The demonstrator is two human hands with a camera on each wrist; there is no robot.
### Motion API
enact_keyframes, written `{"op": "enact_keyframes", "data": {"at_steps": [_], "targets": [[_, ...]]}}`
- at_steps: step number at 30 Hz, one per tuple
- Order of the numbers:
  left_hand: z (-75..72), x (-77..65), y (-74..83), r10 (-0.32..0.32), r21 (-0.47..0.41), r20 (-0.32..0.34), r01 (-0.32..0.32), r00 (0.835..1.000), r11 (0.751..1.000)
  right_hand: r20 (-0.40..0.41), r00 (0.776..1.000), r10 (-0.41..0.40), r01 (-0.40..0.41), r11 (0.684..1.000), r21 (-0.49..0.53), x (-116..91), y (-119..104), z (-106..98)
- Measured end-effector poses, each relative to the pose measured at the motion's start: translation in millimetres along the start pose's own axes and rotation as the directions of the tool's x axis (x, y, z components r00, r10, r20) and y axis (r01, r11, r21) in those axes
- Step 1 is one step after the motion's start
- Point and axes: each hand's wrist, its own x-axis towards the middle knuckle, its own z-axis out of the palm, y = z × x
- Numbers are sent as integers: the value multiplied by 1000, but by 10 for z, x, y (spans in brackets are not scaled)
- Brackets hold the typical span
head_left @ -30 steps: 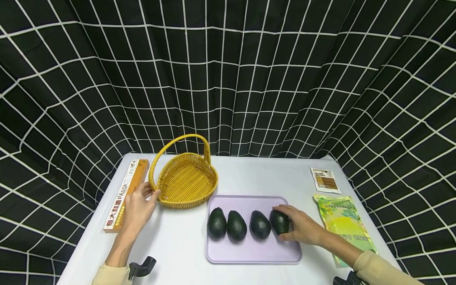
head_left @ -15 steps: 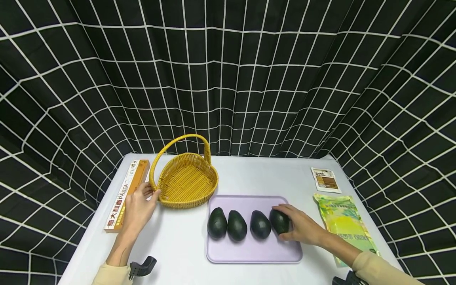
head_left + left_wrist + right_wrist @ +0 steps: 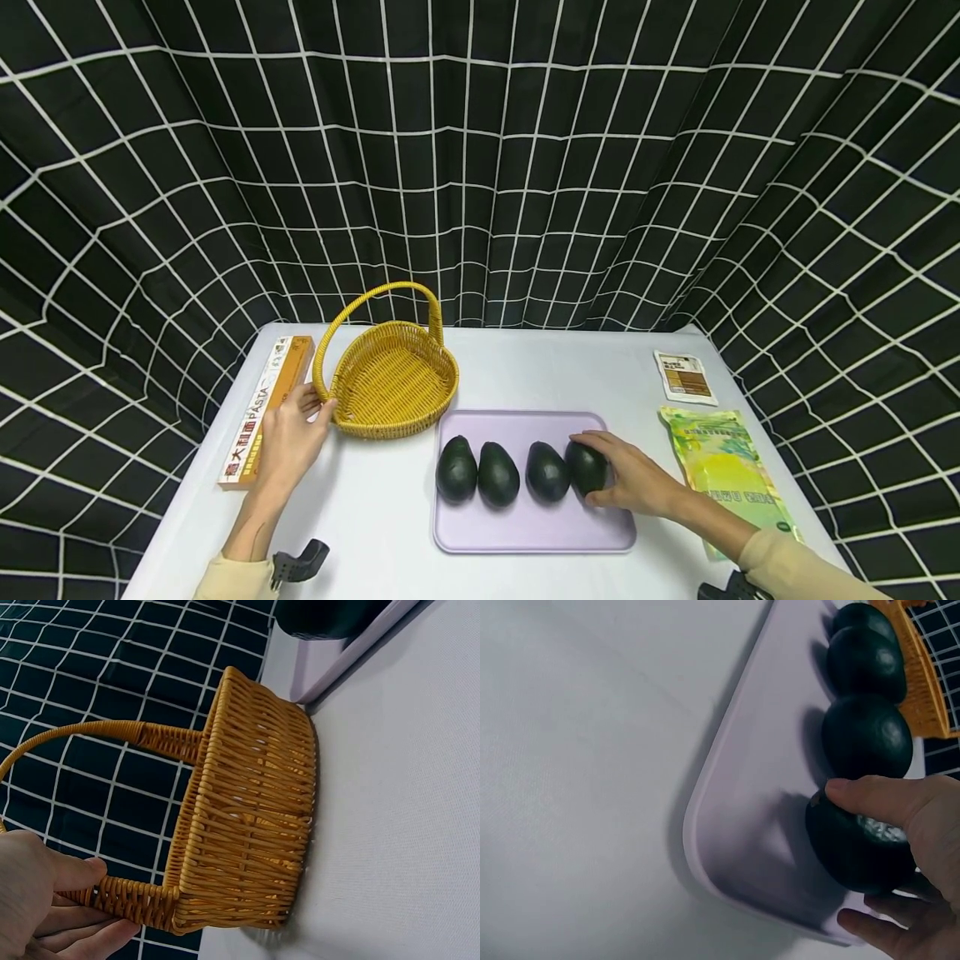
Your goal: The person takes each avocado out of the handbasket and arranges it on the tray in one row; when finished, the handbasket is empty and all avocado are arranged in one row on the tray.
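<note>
A yellow wicker basket (image 3: 397,383) with a tall arched handle (image 3: 382,289) stands at the back left; nothing lies in it. My left hand (image 3: 295,429) grips the lower left end of that handle, thumb on one side and fingers on the other in the left wrist view. Several dark green avocados lie in a row on a lilac tray (image 3: 532,533). Around the rightmost avocado (image 3: 859,847) my right hand (image 3: 633,475) curls its thumb and fingers. This avocado is close beside its neighbour (image 3: 547,473). Part of it is hidden by the hand.
An orange and white pasta box (image 3: 266,412) lies left of the basket. On the right are a small brown and white packet (image 3: 685,378) and a green and yellow bag (image 3: 727,467), partly behind the right forearm. A black curtain with white grid lines (image 3: 480,167) encloses the white table.
My right hand and the avocado in it have shifted very slightly left, towards the neighbouring avocado. The left hand and the basket have stayed put.
</note>
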Motion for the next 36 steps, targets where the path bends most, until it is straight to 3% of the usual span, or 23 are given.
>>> {"op": "enact_keyframes", "data": {"at_steps": [15,36], "targets": [[-12,13,-7,11,-2,-4,-11,1000,1000,-17,1000,-27,27,1000,1,1,-10,21],[-6,14,-18,31,-18,-12,-31,999,999,-29,999,25,-26,998,-52,-14,-9,42]]}}
